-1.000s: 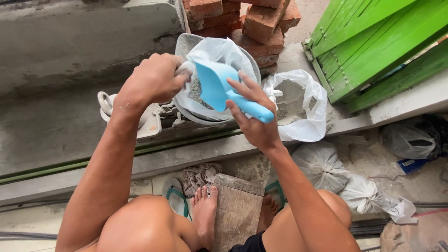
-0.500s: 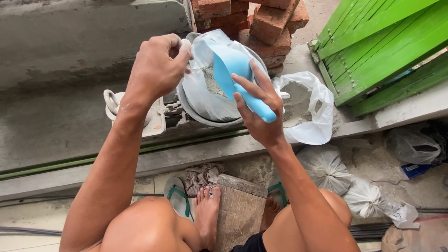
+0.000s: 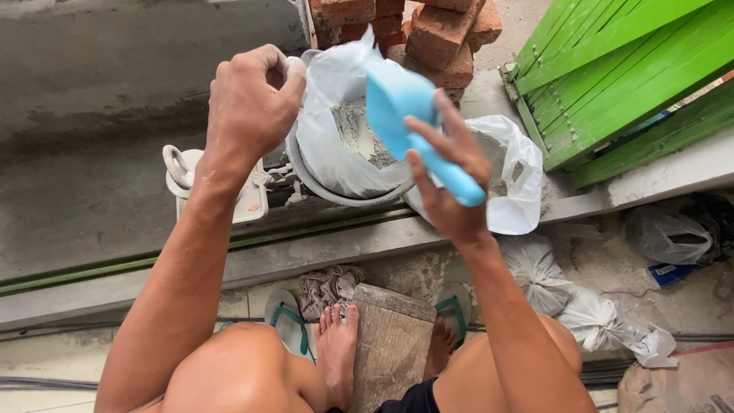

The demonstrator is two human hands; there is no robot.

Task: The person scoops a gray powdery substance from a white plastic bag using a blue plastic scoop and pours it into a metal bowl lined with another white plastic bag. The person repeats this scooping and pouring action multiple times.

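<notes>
Right hand (image 3: 447, 183) w/ blue scoop (image 3: 409, 115) has moved right & up: scoop mouth, deep in the plastic bag (image 3: 336, 145) 1 s ago, now sits at the bag's right rim, over the metal bowl's (image 3: 306, 180) edge. Left hand (image 3: 248, 99) has lifted the bag's left edge higher. More grey powder (image 3: 359, 130) shows inside.

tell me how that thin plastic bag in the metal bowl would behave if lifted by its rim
The plastic bag looks thin and crumpled, so probably floppy. Grey powder fills its bottom, so it would likely sag heavily. The left hand pinching its rim suggests the mouth collapses unheld.
</notes>
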